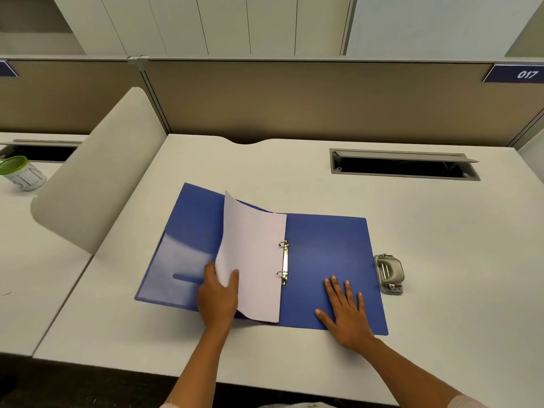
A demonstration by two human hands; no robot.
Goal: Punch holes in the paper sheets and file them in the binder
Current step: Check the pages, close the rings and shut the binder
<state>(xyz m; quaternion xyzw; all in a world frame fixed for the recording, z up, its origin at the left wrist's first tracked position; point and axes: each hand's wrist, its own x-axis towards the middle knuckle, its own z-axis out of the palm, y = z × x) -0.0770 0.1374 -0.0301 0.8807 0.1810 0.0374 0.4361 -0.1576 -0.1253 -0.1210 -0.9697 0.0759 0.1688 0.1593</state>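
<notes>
Left hand (pixel 217 298) pinches the paper sheets (pixel 253 260) threaded on the rings (pixel 284 262) of my blue binder (pixel 329 260) mid-desk; right hand (pixel 347 310) lies flat, open. Filing looks nearly done; hole punch (pixel 389 273) rests beside.

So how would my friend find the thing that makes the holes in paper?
Look at the white desk with the open blue binder lying flat on it. Just past the binder's right edge, touching or nearly touching it, sits the hole punch. It is the only small grey metal thing on that desk.
</notes>
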